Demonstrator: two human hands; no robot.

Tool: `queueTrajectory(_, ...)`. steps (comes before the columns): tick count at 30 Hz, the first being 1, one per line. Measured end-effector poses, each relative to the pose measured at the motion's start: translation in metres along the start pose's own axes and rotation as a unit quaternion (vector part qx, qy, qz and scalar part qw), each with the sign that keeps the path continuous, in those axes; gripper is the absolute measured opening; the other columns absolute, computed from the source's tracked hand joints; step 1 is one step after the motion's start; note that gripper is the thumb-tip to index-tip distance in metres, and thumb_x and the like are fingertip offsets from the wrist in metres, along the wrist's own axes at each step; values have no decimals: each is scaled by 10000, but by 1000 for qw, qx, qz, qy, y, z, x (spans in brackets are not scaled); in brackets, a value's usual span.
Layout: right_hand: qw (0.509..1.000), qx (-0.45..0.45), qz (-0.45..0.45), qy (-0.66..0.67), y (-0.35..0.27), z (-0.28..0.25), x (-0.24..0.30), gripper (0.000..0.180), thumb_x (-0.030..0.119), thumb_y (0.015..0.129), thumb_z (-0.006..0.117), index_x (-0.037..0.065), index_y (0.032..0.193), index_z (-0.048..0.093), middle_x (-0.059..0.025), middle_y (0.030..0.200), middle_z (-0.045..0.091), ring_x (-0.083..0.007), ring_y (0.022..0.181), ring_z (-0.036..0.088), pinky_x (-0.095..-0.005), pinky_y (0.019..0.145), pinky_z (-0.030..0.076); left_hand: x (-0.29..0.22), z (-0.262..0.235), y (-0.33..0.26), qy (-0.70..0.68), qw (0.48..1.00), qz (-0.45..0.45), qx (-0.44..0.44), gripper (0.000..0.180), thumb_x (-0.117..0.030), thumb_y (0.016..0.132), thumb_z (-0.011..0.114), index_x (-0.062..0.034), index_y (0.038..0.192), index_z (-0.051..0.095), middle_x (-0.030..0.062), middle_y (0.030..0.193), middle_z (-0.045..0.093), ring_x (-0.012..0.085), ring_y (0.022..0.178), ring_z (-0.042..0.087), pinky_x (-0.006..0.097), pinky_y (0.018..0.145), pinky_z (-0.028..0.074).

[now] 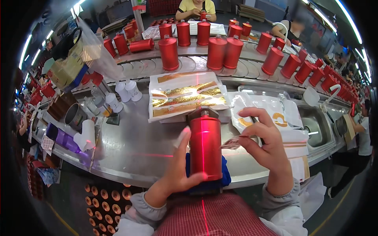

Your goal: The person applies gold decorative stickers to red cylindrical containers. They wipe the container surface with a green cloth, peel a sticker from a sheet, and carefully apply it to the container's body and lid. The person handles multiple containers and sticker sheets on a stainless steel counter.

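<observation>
A red metallic bottle [212, 149] with a small neck stands upright before me, a thin red laser line running down its front. My left hand [177, 165] grips it from the left, thumb low across its front and fingers along its side. Beneath and behind its lower part shows blue cloth [225, 173]. My right hand [264, 137] pinches a small red-and-white printed label [231, 143] between thumb and forefinger, close to the bottle's right side. Beyond the bottle lies a stack of white sheets with gold foil labels [185, 94].
Red bottles [168, 55] line a curved conveyor [138, 65] at the back. White sheets with gold pieces [280, 118] lie right, beside a sink [315, 122]. White spray bottles [133, 90] and a purple bottle [67, 137] stand left. Two people [196, 10] work across the conveyor.
</observation>
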State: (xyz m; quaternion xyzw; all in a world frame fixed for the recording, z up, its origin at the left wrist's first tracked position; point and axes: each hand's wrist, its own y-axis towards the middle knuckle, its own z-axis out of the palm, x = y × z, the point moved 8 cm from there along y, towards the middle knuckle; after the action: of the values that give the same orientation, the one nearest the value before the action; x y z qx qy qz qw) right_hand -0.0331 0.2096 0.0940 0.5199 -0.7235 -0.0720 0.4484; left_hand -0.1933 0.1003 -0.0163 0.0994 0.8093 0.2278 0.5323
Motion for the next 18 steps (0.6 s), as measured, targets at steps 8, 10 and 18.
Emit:
queueTrajectory(8, 998, 36, 51, 30, -4, 12, -11, 123, 56, 772, 726, 31, 831, 621, -164, 1201, 537, -298, 1131, 516, -380, 950, 393, 8, 24, -31, 263, 960, 82, 55, 1091, -363, 746, 775, 44, 1494, 93, 386, 1443, 268, 536, 1274, 396, 510, 1091, 307)
queueTrajectory(10, 995, 50, 59, 59, 2, 17, -8, 121, 48, 770, 715, 31, 828, 611, -169, 1212, 535, -303, 1158, 507, -383, 966, 382, 0, 21, -27, 286, 952, 83, 64, 1036, -357, 770, 758, 51, 1487, 132, 368, 1462, 249, 495, 1321, 360, 494, 1107, 284)
queueTrajectory(18, 989, 55, 100, 91, 9, 77, -64, 146, 130, 806, 725, 49, 856, 614, -174, 1198, 497, -308, 1123, 509, -378, 935, 419, 36, 2, 4, -179, 979, -76, -60, 868, -314, 883, 661, 69, 1470, 149, 297, 1488, 233, 355, 1410, 237, 426, 1134, 237)
